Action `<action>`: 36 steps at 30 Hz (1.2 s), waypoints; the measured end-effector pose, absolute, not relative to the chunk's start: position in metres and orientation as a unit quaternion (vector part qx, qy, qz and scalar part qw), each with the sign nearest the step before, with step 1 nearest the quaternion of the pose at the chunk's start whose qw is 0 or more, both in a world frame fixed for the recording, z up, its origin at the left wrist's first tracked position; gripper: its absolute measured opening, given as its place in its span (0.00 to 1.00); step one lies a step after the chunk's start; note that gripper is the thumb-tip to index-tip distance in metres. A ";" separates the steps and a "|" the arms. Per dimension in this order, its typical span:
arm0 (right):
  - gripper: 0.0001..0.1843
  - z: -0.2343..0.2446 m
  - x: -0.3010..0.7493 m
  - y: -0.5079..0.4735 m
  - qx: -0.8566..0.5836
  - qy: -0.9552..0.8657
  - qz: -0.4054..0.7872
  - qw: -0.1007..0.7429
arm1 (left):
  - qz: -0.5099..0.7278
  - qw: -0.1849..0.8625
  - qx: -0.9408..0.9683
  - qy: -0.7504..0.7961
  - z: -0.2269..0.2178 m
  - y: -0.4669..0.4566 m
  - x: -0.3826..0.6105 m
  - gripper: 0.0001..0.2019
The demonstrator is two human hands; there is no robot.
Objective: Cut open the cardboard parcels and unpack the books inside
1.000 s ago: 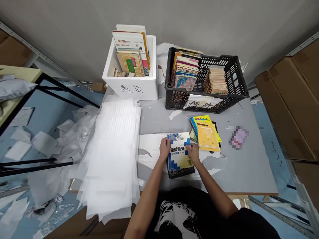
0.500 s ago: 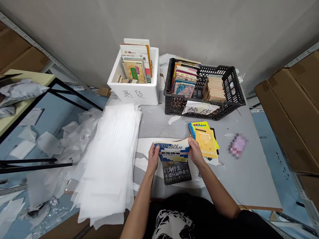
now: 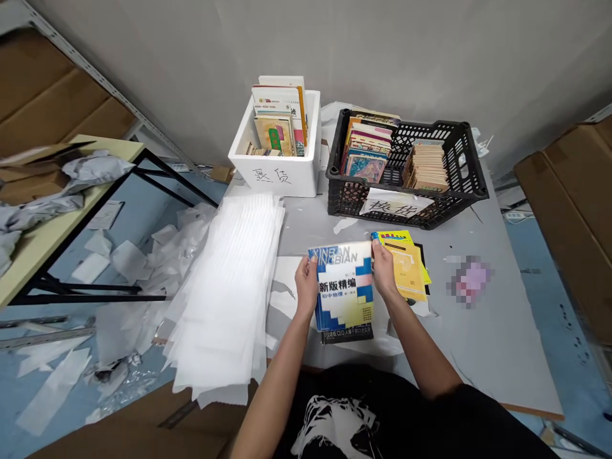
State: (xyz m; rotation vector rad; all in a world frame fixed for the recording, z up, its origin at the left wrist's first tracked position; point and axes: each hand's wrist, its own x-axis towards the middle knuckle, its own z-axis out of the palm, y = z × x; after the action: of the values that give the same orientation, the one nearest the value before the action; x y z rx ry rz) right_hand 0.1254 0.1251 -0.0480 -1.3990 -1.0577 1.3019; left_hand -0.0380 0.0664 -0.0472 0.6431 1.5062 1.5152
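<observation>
A blue, white and yellow book (image 3: 343,290) is held flat by its two side edges just above a dark book (image 3: 348,334), of which only the bottom strip shows. My left hand (image 3: 306,287) grips the book's left edge and my right hand (image 3: 384,271) grips its right edge; both have fingers curled round it. Right of my right hand a small pile of yellow books (image 3: 406,268) lies on the grey table (image 3: 497,344).
A white foam box (image 3: 277,175) of upright books and a black plastic crate (image 3: 459,191) of books stand at the table's back. A pile of white foam sheets (image 3: 229,293) covers the table's left part. Cardboard boxes (image 3: 568,210) stand right; torn wrapping litters the blue floor (image 3: 124,268) at left.
Half a second ago the blue book was tipped up on edge, exposing the dark book's cover. It now lies flat again over the dark book, both hands still on it.
</observation>
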 end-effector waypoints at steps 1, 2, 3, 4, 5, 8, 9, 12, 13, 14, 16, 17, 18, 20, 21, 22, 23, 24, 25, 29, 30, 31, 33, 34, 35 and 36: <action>0.27 -0.048 0.127 0.127 -0.556 -0.441 0.563 0.424 | 0.627 0.437 0.213 0.609 -0.051 0.073 -0.041 0.19; 0.28 -0.048 0.129 0.127 -0.542 -0.457 0.590 0.385 | 0.637 0.440 0.162 0.612 -0.056 0.081 -0.046 0.19; 0.28 -0.048 0.132 0.125 -0.531 -0.476 0.609 0.349 | 0.638 0.449 0.109 0.616 -0.061 0.088 -0.053 0.18; 0.28 -0.048 0.134 0.122 -0.521 -0.493 0.620 0.319 | 0.632 0.461 0.057 0.621 -0.066 0.096 -0.060 0.17; 0.27 -0.047 0.136 0.118 -0.514 -0.502 0.629 0.297 | 0.618 0.475 0.013 0.627 -0.071 0.102 -0.067 0.15; 0.27 -0.043 0.141 0.106 -0.482 -0.484 0.685 0.254 | 0.564 0.519 -0.053 0.640 -0.085 0.114 -0.086 0.10; 0.28 -0.040 0.142 0.103 -0.465 -0.473 0.710 0.236 | 0.548 0.532 -0.061 0.642 -0.090 0.115 -0.090 0.08; 0.28 -0.032 0.142 0.101 -0.416 -0.453 0.767 0.183 | 0.501 0.570 -0.086 0.646 -0.101 0.116 -0.097 0.07; 0.28 -0.029 0.142 0.101 -0.404 -0.449 0.778 0.171 | 0.487 0.579 -0.094 0.646 -0.104 0.115 -0.097 0.07; 0.28 -0.027 0.141 0.102 -0.396 -0.446 0.786 0.162 | 0.477 0.587 -0.101 0.646 -0.106 0.115 -0.097 0.08; 0.28 -0.024 0.140 0.103 -0.387 -0.440 0.795 0.158 | 0.465 0.600 -0.111 0.642 -0.110 0.115 -0.097 0.10; 0.28 -0.023 0.139 0.103 -0.385 -0.437 0.796 0.162 | 0.460 0.605 -0.114 0.640 -0.111 0.115 -0.096 0.10; 0.28 -0.022 0.139 0.103 -0.383 -0.435 0.798 0.168 | 0.456 0.611 -0.115 0.637 -0.112 0.116 -0.096 0.10; 0.28 -0.021 0.139 0.102 -0.376 -0.430 0.801 0.180 | 0.445 0.621 -0.117 0.634 -0.112 0.117 -0.096 0.10; 0.27 -0.020 0.139 0.101 -0.371 -0.429 0.803 0.184 | 0.441 0.626 -0.116 0.633 -0.111 0.118 -0.096 0.10; 0.26 -0.019 0.140 0.101 -0.364 -0.430 0.805 0.186 | 0.437 0.629 -0.115 0.632 -0.110 0.118 -0.097 0.10; 0.25 -0.018 0.140 0.100 -0.355 -0.432 0.808 0.185 | 0.435 0.631 -0.114 0.632 -0.109 0.118 -0.098 0.10; 0.23 -0.018 0.141 0.100 -0.344 -0.436 0.811 0.183 | 0.434 0.632 -0.113 0.632 -0.108 0.118 -0.099 0.11; 0.22 -0.017 0.142 0.100 -0.331 -0.445 0.813 0.179 | 0.434 0.631 -0.111 0.633 -0.108 0.118 -0.100 0.11; 0.17 -0.018 0.144 0.096 -0.287 -0.501 0.797 0.177 | 0.435 0.629 -0.102 0.636 -0.107 0.116 -0.100 0.10; 0.17 -0.018 0.143 0.095 -0.279 -0.513 0.792 0.179 | 0.436 0.629 -0.099 0.636 -0.107 0.116 -0.099 0.10; 0.18 -0.018 0.143 0.093 -0.271 -0.521 0.789 0.180 | 0.438 0.629 -0.094 0.635 -0.108 0.116 -0.097 0.10; 0.18 -0.016 0.143 0.090 -0.258 -0.534 0.785 0.177 | 0.446 0.628 -0.084 0.633 -0.109 0.116 -0.092 0.10; 0.18 -0.014 0.144 0.089 -0.256 -0.540 0.783 0.172 | 0.453 0.625 -0.078 0.631 -0.110 0.117 -0.091 0.10; 0.17 -0.013 0.146 0.089 -0.256 -0.545 0.782 0.163 | 0.462 0.621 -0.072 0.629 -0.110 0.117 -0.090 0.11; 0.17 -0.013 0.148 0.090 -0.258 -0.544 0.784 0.154 | 0.474 0.615 -0.066 0.627 -0.109 0.118 -0.089 0.11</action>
State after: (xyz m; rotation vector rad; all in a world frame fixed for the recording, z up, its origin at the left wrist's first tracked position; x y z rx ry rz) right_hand 0.1480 0.0904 -0.0132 -0.7393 -1.5596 2.2470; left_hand -0.0892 0.1183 -0.1094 -0.1518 1.4447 1.0930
